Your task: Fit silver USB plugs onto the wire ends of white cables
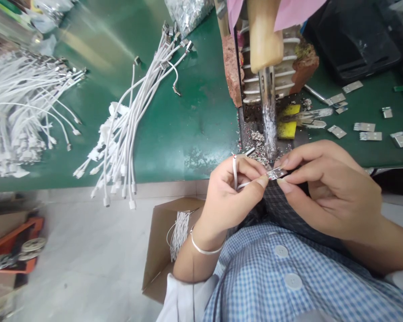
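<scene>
My left hand [237,192] pinches the end of a white cable [235,172], which loops between its fingers. Its fingertips meet a small silver metal connector [276,173]. From the other side, my right hand [329,188] grips that connector between thumb and fingers. Both hands are close together at the table's front edge. Just above them hangs the silvery tip of a soldering iron [268,112] with a wooden handle [265,40]. Solder crumbs [258,138] lie around the tip.
A bundle of white cables [137,112] lies on the green table [204,120], with a larger pile [16,107] at far left. Several metal pieces [370,136] and a black phone [352,40] are at right. Below the edge stands a cardboard box [157,250].
</scene>
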`<action>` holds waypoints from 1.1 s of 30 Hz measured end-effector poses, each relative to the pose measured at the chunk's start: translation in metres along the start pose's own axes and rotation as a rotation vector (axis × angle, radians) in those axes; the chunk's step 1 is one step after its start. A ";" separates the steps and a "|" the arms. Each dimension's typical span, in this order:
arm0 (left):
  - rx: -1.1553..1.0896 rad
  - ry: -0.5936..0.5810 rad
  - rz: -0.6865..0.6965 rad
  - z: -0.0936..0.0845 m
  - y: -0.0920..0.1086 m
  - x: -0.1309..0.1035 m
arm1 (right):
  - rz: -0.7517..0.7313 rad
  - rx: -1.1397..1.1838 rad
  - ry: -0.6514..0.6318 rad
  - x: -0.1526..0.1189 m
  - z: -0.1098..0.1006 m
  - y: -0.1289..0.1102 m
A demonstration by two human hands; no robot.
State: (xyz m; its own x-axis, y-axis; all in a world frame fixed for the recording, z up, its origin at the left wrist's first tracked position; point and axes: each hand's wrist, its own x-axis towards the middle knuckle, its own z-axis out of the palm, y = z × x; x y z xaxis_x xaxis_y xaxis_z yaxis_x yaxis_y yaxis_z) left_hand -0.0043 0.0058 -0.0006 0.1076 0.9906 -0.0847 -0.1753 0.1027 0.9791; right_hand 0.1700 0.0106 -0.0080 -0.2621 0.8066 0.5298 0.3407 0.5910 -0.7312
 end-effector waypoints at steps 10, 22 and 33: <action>0.019 -0.040 -0.016 0.000 -0.003 -0.013 | -0.042 0.033 -0.089 -0.006 -0.009 -0.006; 0.311 -0.294 -0.016 0.001 -0.012 -0.037 | 0.198 0.209 -0.154 -0.025 -0.015 -0.010; 0.242 -0.185 -0.017 -0.007 -0.013 -0.042 | 0.049 0.259 -0.201 -0.017 -0.015 -0.008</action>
State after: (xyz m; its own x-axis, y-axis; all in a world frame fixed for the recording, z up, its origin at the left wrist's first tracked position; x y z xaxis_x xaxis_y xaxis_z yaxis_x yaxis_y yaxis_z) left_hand -0.0133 -0.0366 -0.0111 0.2887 0.9534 -0.0882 0.0636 0.0728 0.9953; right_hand 0.1852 -0.0074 -0.0046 -0.4330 0.8002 0.4150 0.1234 0.5086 -0.8521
